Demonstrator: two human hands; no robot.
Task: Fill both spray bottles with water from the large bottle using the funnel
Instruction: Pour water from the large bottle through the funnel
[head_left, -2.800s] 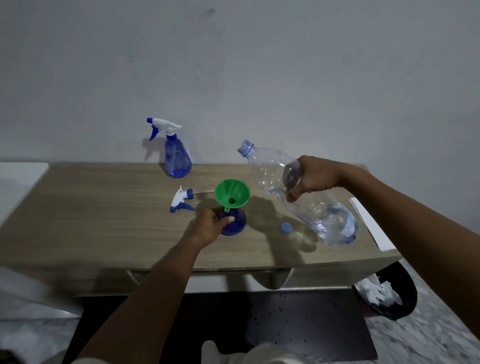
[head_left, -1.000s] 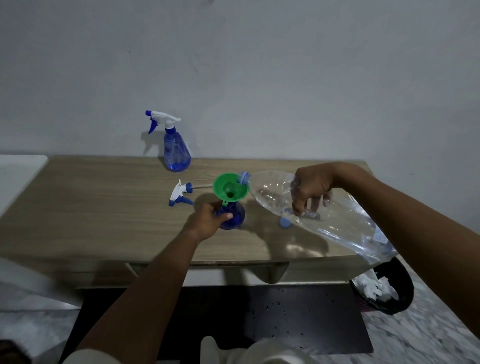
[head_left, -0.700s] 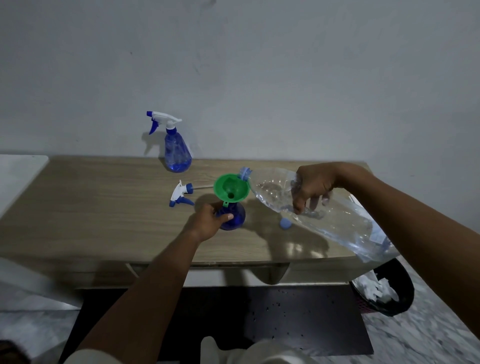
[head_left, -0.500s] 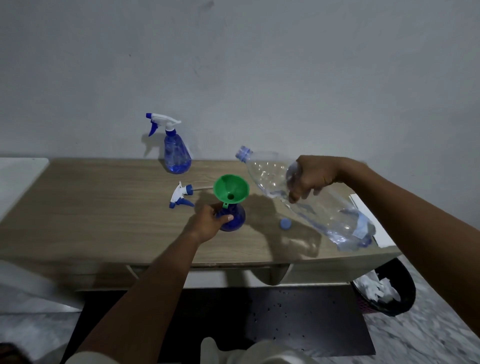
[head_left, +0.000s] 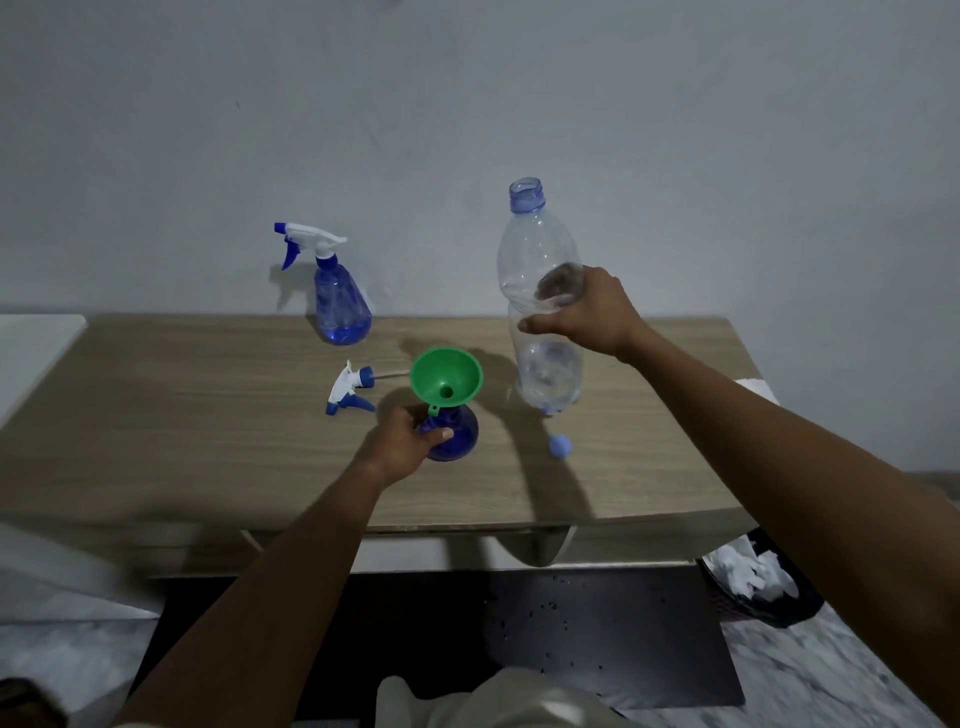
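My right hand (head_left: 582, 312) grips the large clear bottle (head_left: 540, 249) around its middle. The bottle stands upright, uncapped, just above or on the wooden table (head_left: 182, 426), with a little water at its bottom. A green funnel (head_left: 445, 379) sits in the neck of an open blue spray bottle (head_left: 457, 436), which my left hand (head_left: 400, 441) holds at its side. A second blue spray bottle (head_left: 340, 301), with its white trigger head on, stands at the back by the wall.
A loose white and blue spray head (head_left: 349, 387) lies left of the funnel. The large bottle's blue cap (head_left: 560, 445) lies on the table right of the open spray bottle. A black bin (head_left: 758, 597) with white paper stands on the floor at the right.
The large bottle was tipped with its mouth at the funnel. My right hand has since swung it back upright, away to the right of the funnel. My left hand kept its hold.
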